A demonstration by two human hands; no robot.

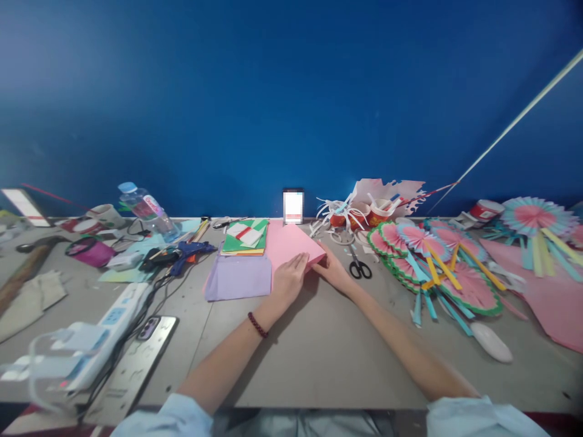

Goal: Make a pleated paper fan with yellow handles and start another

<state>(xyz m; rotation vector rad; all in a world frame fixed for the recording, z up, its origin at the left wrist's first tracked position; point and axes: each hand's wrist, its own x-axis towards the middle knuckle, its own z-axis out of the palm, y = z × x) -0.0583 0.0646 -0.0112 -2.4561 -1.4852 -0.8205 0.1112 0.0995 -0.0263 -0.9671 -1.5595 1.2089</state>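
Observation:
My left hand [288, 284] lies on a sheet of pink paper [291, 241], its fingers stretched out together across the surface. At the sheet's lower right corner, my right hand [334, 272] pinches the raised edge; part of its fingertips is hidden behind the paper. The sheet looks lifted or folded over on the right side. Just left of it lies purple paper [243, 278], and above that a stack with green paper [230, 244] topped by a white and red piece. Black-handled scissors [361, 269] rest to the right of my right hand.
Pleated pink-and-green paper fans [473, 288] with ribbons spread to the right, near a white mouse [492, 342]. Leftward are a blue glue gun [186, 255], a leaning water bottle [150, 209], a power strip [112, 328], a phone [150, 340] and a hammer [27, 267]. A lit screen [293, 206] stands behind.

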